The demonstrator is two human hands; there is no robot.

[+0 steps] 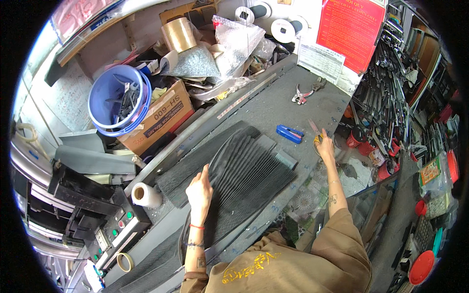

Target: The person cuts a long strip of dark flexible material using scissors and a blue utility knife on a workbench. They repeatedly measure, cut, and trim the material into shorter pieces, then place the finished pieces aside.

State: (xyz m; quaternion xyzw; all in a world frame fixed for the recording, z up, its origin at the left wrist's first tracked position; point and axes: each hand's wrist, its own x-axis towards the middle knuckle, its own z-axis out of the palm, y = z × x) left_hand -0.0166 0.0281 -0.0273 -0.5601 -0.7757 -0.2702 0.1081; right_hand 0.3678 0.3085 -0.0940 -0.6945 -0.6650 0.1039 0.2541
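A stack of black pleated mesh (244,171) lies across the grey worktable, its folds fanned out toward the right. My left hand (199,191) is at the left edge of the mesh, fingers closed on its raised edge. Off to the right, my right hand (326,146) grips scissors (318,138) by their yellow and black handles, the blades pointing away and blurred. Between the mesh and my right hand rests a blue stapler (290,134). Pliers with red handles (302,94) lie farther back on the table.
A roll of white film (146,195) stands left of the mesh. Beyond the table's raised edge are a blue bucket (117,100), a cardboard box (161,117) and piled plastic bags. A control box with buttons (119,227) sits at lower left. Metal strips (386,73) crowd the right side.
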